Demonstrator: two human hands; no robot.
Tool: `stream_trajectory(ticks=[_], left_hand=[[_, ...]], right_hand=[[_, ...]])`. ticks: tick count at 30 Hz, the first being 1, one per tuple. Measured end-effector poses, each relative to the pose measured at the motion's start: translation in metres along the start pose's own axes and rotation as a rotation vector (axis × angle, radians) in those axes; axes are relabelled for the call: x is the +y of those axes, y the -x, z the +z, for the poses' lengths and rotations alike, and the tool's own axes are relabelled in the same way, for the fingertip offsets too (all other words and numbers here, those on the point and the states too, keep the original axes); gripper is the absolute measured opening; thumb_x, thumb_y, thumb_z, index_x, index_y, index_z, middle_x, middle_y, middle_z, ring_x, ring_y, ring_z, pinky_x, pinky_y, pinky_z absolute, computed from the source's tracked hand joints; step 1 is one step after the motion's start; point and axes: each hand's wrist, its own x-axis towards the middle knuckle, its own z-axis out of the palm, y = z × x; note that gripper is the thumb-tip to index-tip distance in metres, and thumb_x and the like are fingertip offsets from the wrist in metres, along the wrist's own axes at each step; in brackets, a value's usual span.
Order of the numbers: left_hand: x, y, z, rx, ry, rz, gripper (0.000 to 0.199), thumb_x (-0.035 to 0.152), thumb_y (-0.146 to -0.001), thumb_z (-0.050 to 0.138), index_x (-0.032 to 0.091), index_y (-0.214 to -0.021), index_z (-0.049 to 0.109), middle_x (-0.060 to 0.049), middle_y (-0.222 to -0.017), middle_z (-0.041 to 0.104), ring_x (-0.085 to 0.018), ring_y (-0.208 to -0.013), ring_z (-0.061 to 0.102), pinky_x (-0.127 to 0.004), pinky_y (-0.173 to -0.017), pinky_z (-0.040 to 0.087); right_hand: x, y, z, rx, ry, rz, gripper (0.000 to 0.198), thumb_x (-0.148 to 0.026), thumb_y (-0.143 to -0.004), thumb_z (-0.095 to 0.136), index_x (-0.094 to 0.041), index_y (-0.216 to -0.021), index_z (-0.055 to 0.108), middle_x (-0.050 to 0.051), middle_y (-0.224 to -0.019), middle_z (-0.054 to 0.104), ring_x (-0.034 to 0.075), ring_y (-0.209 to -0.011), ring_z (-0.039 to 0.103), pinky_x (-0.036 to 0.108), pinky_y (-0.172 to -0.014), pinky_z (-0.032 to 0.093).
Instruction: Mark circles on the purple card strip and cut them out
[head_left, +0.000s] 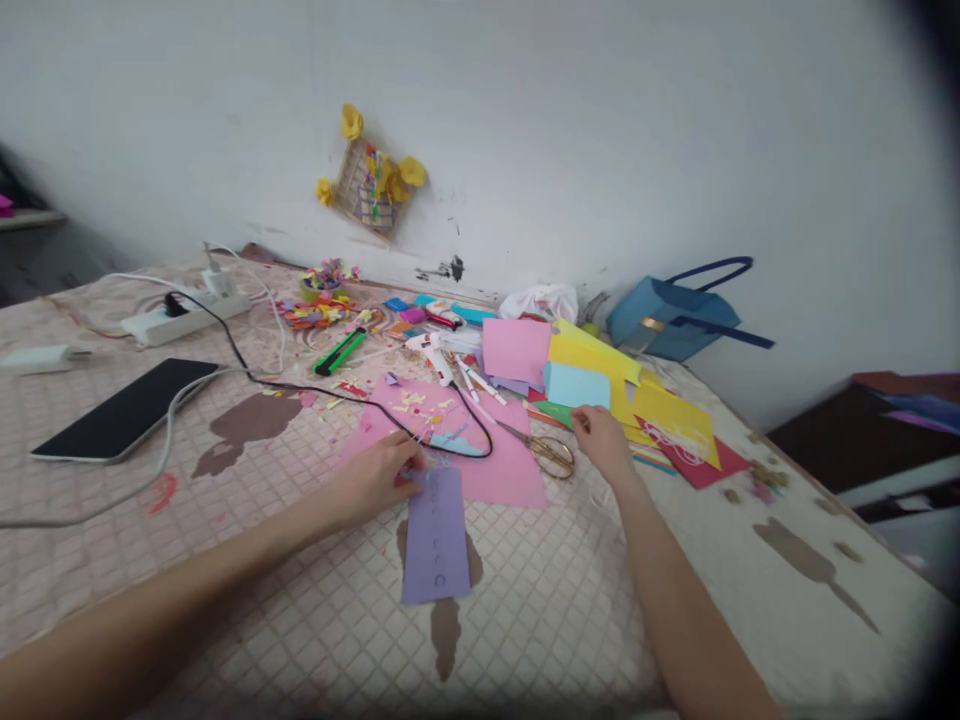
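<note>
Head view, stained table (555, 610), wall (570, 140), left hand (381, 480), grip unclear, right hand (600, 438) pinching paper (553, 411)

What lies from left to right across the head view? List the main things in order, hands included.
Flat black device, left hand, purple card, scissors, right hand, blue bag.

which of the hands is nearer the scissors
Right. The right hand is just to the right of the scissors, by the green paper; the left hand is farther off, to their left, at the upper end of the purple card.
</note>
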Motion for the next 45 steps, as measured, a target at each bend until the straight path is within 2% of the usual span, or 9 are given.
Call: stream_trajectory(ticks=[7,10,15,20,24,27,33,39,45], left_hand=[[0.004,-0.003,-0.004,0.059,0.144,-0.044,0.014,0.031,-0.081,0.052,0.019,-0.081,0.058,0.001,-0.07,0.062,-0.015,-0.064,0.057,-0.025,-0.059,0.042],[0.006,-0.005,-0.003,0.081,0.199,-0.043,0.02,0.036,-0.085,0.049,0.019,-0.088,0.06,0.0,-0.074,0.064,-0.014,-0.064,0.058,-0.025,-0.059,0.044],[0.001,-0.007,0.003,0.171,0.189,-0.027,0.024,0.033,-0.084,0.05,0.02,-0.102,0.059,-0.005,-0.095,0.068,-0.015,-0.069,0.06,-0.026,-0.06,0.046],[0.0,-0.008,0.007,0.16,0.158,-0.045,0.018,0.028,-0.088,0.046,0.021,-0.092,0.062,-0.001,-0.077,0.065,-0.013,-0.061,0.055,-0.024,-0.056,0.043],[0.003,-0.009,0.009,0.183,0.147,-0.058,0.017,0.026,-0.088,0.047,0.02,-0.087,0.064,-0.002,-0.076,0.065,-0.014,-0.061,0.055,-0.024,-0.056,0.041],[0.003,-0.009,0.011,0.183,0.161,-0.048,0.018,0.025,-0.089,0.047,0.02,-0.085,0.064,-0.002,-0.078,0.066,-0.014,-0.062,0.055,-0.024,-0.056,0.041],[-0.003,-0.006,0.013,0.204,0.106,0.002,0.018,0.02,-0.09,0.046,0.02,-0.089,0.064,-0.002,-0.081,0.067,-0.012,-0.065,0.057,-0.022,-0.06,0.044],[-0.035,-0.03,-0.045,0.372,-0.237,-0.256,0.018,0.019,-0.091,0.048,0.017,-0.105,0.06,-0.008,-0.103,0.066,-0.018,-0.09,0.064,-0.028,-0.08,0.049],[-0.092,-0.07,-0.11,0.427,-0.329,-0.522,0.029,0.018,-0.087,0.057,0.006,-0.113,0.056,-0.025,-0.125,0.054,-0.039,-0.123,0.049,-0.05,-0.098,0.042]], right_hand=[[0.068,-0.004,-0.022,0.157,0.095,0.212,0.017,-0.024,-0.09,0.052,-0.014,-0.094,0.065,0.006,-0.089,0.066,0.02,-0.086,0.062,0.038,-0.083,0.047],[0.085,0.0,-0.025,0.207,0.118,0.236,0.028,-0.025,-0.091,0.043,-0.014,-0.103,0.066,0.014,-0.097,0.067,0.026,-0.097,0.061,0.043,-0.088,0.047],[0.074,-0.005,0.001,0.189,0.106,0.078,0.05,-0.037,-0.09,0.044,-0.017,-0.135,0.05,0.019,-0.143,0.047,0.033,-0.136,0.038,0.051,-0.105,0.038],[0.063,-0.052,0.02,0.088,0.068,-0.093,0.055,-0.038,-0.089,0.046,-0.016,-0.14,0.045,0.017,-0.15,0.042,0.032,-0.144,0.029,0.051,-0.111,0.032],[0.072,-0.1,0.017,0.005,0.055,-0.169,0.054,-0.036,-0.085,0.053,-0.018,-0.136,0.05,0.015,-0.141,0.054,0.034,-0.137,0.04,0.052,-0.107,0.034],[0.079,-0.118,0.019,-0.056,0.059,-0.192,0.043,-0.034,-0.076,0.063,-0.016,-0.115,0.064,0.016,-0.108,0.071,0.034,-0.111,0.059,0.048,-0.098,0.042],[0.088,-0.133,0.014,-0.056,0.034,-0.225,0.022,-0.038,-0.074,0.061,-0.017,-0.078,0.066,0.014,-0.085,0.07,0.031,-0.086,0.063,0.043,-0.083,0.047],[0.062,-0.144,-0.005,0.129,-0.068,-0.223,0.042,-0.047,-0.083,0.052,-0.015,-0.109,0.061,0.019,-0.116,0.062,0.037,-0.116,0.053,0.053,-0.098,0.04],[-0.001,-0.055,0.008,0.139,-0.202,-0.291,0.036,-0.046,-0.092,0.047,-0.022,-0.119,0.056,0.012,-0.12,0.062,0.027,-0.113,0.058,0.044,-0.097,0.048]])
